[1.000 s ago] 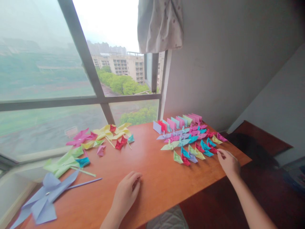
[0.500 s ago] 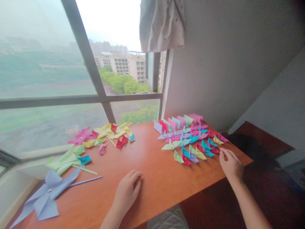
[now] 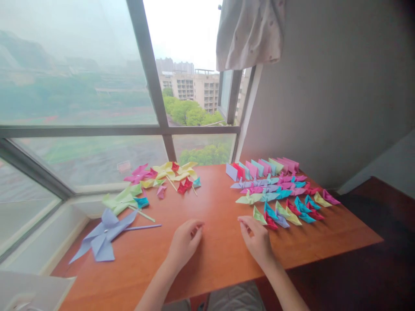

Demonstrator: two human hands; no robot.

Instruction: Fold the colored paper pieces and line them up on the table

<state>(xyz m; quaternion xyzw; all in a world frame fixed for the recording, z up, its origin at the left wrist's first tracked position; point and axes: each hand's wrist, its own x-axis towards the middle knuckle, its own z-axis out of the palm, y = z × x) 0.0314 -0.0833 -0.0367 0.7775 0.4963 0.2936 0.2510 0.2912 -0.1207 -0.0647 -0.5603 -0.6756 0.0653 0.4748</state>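
Note:
My left hand [image 3: 186,237] rests over the middle of the wooden table [image 3: 220,250], fingers loosely bent, thumb apart, nothing held. Opposite it, my right hand [image 3: 256,239] is likewise empty and loosely open. Its fingertips are close to a light green paper boat [image 3: 259,215], the nearest of several folded boats in pink, blue, yellow and red. Behind these lie rows of paper cranes [image 3: 248,198] and a row of standing folded papers [image 3: 252,169]. To the left of my left hand lies a large lavender pinwheel [image 3: 106,233] with its stick pointing right.
More pinwheels, light green [image 3: 121,200], yellow [image 3: 186,171] and pink [image 3: 138,173], lie along the window side, with small folded pieces such as a blue one [image 3: 141,202] among them. A window [image 3: 162,129] borders the table; a curtain [image 3: 249,39] hangs above.
My right hand has moved left from the table's right edge, beside the far boats, to near the light green boat. The view has turned left. My left hand stays nearly in place.

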